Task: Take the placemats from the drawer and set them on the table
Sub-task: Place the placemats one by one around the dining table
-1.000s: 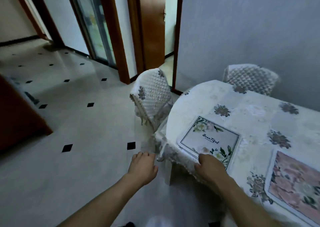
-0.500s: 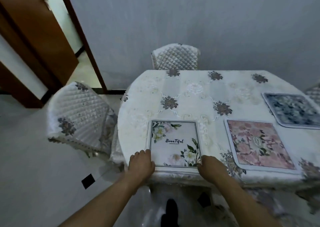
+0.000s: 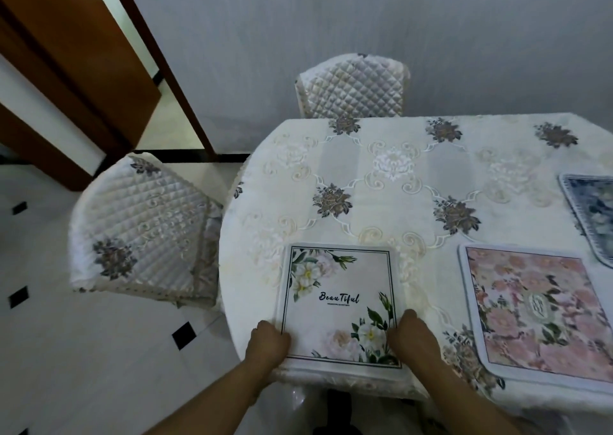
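Observation:
A white placemat (image 3: pixel 338 302) printed with flowers and the word "Beautiful" lies flat at the near left edge of the table (image 3: pixel 391 182), which wears a cream embroidered cloth. My left hand (image 3: pixel 267 343) rests on its near left corner, fingers curled down onto it. On the near right corner sits my right hand (image 3: pixel 413 338), also pressing the mat. To the right lies a pink floral placemat (image 3: pixel 534 312). A dark blue floral placemat (image 3: pixel 593 212) shows at the right border, partly cut off. The drawer is out of view.
A quilted covered chair (image 3: pixel 146 235) stands at the table's left end and another chair (image 3: pixel 353 87) at the far side against the grey wall. A brown door and doorway (image 3: pixel 83 56) are at the upper left. White floor tiles with black diamonds lie to the left.
My view swung from the floor and doorway round to face the table. My left hand came from the air onto the white placemat; both hands now hold its near corners.

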{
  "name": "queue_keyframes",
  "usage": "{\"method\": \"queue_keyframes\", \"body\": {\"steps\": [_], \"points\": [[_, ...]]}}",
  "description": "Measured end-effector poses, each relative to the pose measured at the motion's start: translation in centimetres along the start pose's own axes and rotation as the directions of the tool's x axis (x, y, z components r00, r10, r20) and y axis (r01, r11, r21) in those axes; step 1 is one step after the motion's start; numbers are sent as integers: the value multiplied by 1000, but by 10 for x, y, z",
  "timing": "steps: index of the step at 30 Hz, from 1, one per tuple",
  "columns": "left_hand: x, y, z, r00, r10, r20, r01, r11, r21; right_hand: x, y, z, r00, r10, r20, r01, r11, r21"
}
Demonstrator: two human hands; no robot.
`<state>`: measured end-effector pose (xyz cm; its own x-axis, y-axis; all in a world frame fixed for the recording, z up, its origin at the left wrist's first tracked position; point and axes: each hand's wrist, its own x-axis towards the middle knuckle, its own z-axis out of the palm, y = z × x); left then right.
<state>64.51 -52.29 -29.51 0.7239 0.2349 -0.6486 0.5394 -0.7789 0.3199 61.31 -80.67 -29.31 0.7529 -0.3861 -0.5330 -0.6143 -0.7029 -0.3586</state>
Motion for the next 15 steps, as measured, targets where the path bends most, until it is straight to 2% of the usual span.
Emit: {"method": "queue_keyframes", "body": {"steps": [3, 8, 12, 15], "points": [[12, 1, -6, 997, -57, 43, 60, 997, -57, 4, -3, -1, 999, 30, -26, -30, 999, 14], [20, -5, -10, 989, -85, 118, 88, 996, -19, 3, -5, 0, 996, -12, -93, 18, 998, 58], [19, -19, -9, 968, 68, 241, -77, 997, 26, -15, -9, 7, 987, -1, -162, 25, 989, 146], [12, -31, -23, 947, 257, 192, -267, 963, 31, -42, -22, 20, 974, -16, -225, 42, 993, 112]]}}
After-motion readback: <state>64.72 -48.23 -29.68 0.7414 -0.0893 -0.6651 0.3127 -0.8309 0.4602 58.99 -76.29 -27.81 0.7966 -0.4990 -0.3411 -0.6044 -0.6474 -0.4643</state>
